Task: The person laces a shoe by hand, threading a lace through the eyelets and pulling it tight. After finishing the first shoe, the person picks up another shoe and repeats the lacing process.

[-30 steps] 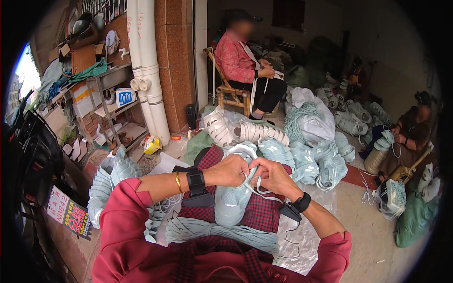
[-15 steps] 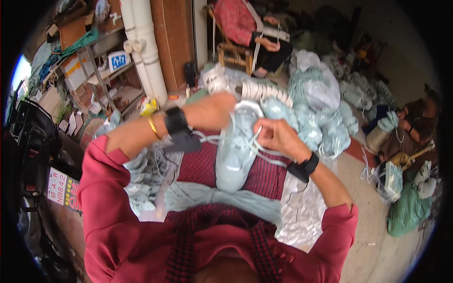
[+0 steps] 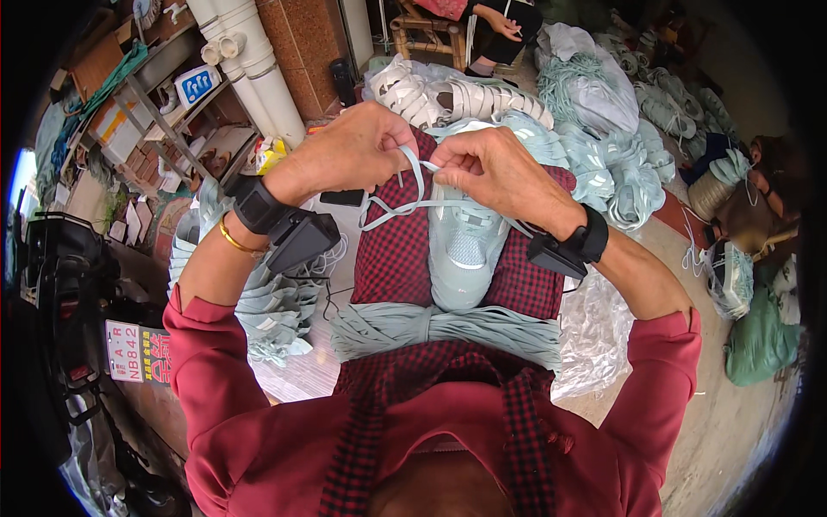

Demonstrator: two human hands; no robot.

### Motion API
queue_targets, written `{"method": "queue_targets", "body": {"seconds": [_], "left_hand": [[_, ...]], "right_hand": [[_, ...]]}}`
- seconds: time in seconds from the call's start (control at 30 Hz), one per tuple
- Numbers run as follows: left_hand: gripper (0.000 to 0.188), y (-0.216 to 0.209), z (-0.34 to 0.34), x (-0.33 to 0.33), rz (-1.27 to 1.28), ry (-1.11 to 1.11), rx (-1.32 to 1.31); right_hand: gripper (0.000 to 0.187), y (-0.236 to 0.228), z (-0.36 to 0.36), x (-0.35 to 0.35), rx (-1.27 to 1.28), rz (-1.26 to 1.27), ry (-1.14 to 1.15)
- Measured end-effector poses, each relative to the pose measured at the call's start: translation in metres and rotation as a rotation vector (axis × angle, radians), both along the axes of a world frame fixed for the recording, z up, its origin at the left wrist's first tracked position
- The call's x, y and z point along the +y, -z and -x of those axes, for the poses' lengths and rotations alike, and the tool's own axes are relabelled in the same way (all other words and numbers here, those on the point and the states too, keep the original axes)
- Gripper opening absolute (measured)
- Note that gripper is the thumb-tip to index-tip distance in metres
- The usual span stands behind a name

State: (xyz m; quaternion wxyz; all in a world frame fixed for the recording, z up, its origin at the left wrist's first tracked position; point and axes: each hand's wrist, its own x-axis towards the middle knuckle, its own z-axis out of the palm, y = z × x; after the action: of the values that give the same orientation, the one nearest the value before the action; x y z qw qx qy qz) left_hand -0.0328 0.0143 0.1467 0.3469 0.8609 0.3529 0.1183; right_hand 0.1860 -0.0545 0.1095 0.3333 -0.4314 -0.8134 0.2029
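Observation:
A pale blue-green sneaker [image 3: 466, 252] lies on the red-and-black checked apron [image 3: 392, 258] over my lap, toe toward me. Above it, my left hand [image 3: 357, 148] pinches a flat pale shoelace [image 3: 392, 209], which loops below the fingers. Close on the right, my right hand [image 3: 508, 175] also pinches the lace, thumb against forefinger, and hides the upper part of the shoe. Nearer my waist, a tied bundle of pale blue-green laces [image 3: 444, 332] lies across the apron.
Stacked sneakers [image 3: 280, 314] stand at my left, with more bagged pale sneakers [image 3: 607, 172] at the far right. White shoes [image 3: 465, 99] lie ahead. A seated person's hand [image 3: 501, 24] shows beyond. White pipes [image 3: 250, 73] and a shelf [image 3: 164, 121] stand far left; a green bag [image 3: 762, 345] sits right.
My left hand has come down and closer to my right hand, both now pinching the lace above the shoe. The view has shifted, showing less of the person ahead.

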Motion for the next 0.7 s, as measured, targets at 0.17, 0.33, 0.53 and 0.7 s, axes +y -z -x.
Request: {"method": "queue_targets", "body": {"seconds": [0.17, 0.33, 0.53, 0.7], "left_hand": [[0.013, 0.014, 0.008, 0.009, 0.143, 0.146, -0.156], [0.021, 0.038, -0.019, -0.007, 0.139, 0.122, -0.245], [0.043, 0.054, -0.038, -0.028, 0.344, 0.032, -0.281], [0.040, 0.057, -0.039, -0.030, 0.359, -0.010, -0.303]], "right_hand": [[0.021, -0.007, -0.013, -0.019, 0.345, 0.312, 0.056], [0.020, 0.020, -0.036, -0.055, 0.346, 0.317, 0.180], [0.016, 0.046, -0.041, -0.068, 0.404, 0.291, 0.378], [0.010, 0.055, -0.035, -0.054, 0.437, 0.198, 0.409]]}}
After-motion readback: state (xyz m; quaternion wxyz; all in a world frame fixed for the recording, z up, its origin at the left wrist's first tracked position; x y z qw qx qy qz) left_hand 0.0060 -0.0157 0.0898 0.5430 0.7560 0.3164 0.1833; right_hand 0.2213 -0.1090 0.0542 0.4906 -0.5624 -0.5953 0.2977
